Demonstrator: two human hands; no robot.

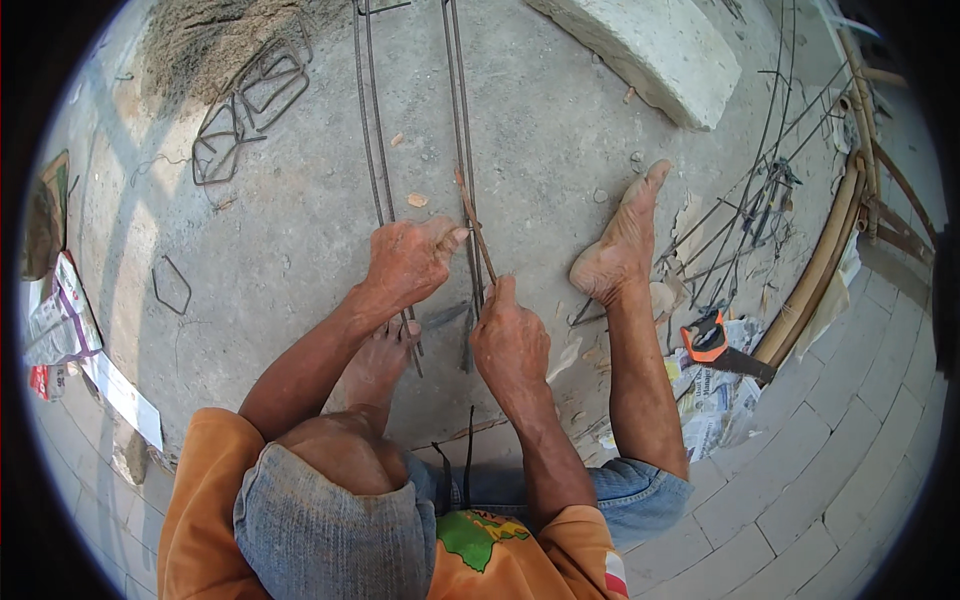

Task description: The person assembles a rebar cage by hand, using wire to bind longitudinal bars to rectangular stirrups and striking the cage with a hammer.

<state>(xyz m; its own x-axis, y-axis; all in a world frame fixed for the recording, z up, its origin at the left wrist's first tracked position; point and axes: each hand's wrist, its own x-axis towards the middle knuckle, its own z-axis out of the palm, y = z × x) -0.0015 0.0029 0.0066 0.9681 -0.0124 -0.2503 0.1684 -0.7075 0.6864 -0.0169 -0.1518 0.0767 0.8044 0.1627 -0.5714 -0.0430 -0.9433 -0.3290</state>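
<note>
1. A bare concrete floor [560, 120] is carrying long rebar rods [462, 120].
2. The right hand [510, 340] is clenching a thin tying tool [478, 232] at the rods.
3. The left hand [408, 262] is pressing the rods at 9 o'clock of it.
4. Tying seems underway; the next twist calls for a steady grip.
5. A handsaw [722, 350] is lying at 3 o'clock.

**Materials and Surface Finish**

Steel bars [375, 130]: dull, dark metal, ribbed, matt. Bent stirrups [250, 100]: same dark metal. Thin stick [478, 235] under the right hand [510, 340]: rusty brown, rough. Floor [300, 230]: grey concrete, coarse, dusty. Block [650, 50]: pale, gritty masonry. Saw [715, 345]: glossy orange plastic handle, dark blade. Papers [705, 400]: crumpled, matt. Poles [815, 270]: smooth tan bamboo.
</note>
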